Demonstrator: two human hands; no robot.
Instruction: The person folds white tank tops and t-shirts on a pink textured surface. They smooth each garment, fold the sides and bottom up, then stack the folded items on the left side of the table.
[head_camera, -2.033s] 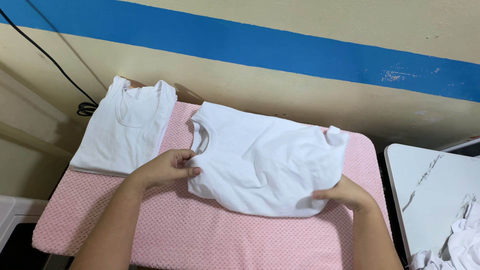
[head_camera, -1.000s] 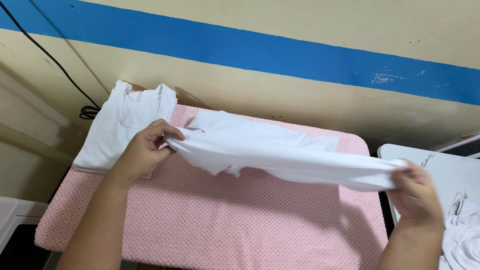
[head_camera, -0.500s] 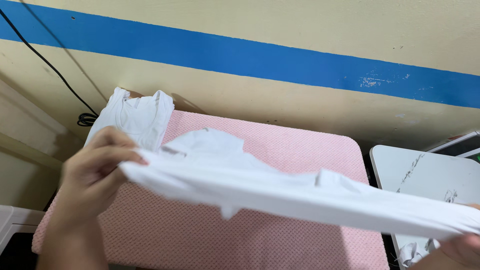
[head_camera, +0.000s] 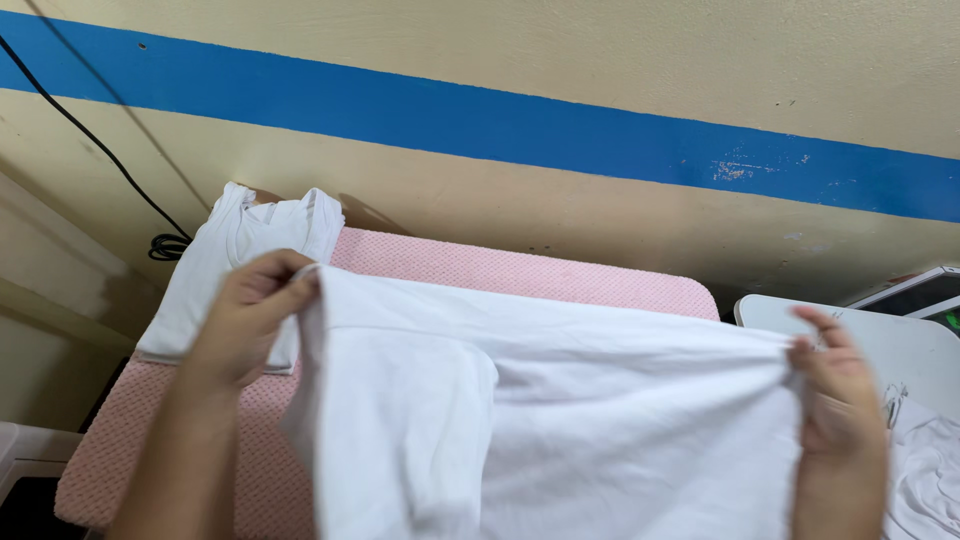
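I hold a white shirt (head_camera: 560, 420) spread out in the air above a pink padded board (head_camera: 520, 268). My left hand (head_camera: 250, 315) pinches its upper left corner, and my right hand (head_camera: 835, 385) grips its upper right edge. The cloth hangs down between them and hides most of the board. A second white garment (head_camera: 235, 270) lies folded flat on the board's far left end, just behind my left hand.
A beige wall with a blue stripe (head_camera: 520, 130) runs behind the board. A black cable (head_camera: 110, 165) hangs down the wall at left. A white table (head_camera: 900, 345) with more white cloth (head_camera: 925, 470) stands at the right.
The shirt lay on the board under both hands. I lifted it, drew it out to the right, and now hold it up spread wide between my hands.
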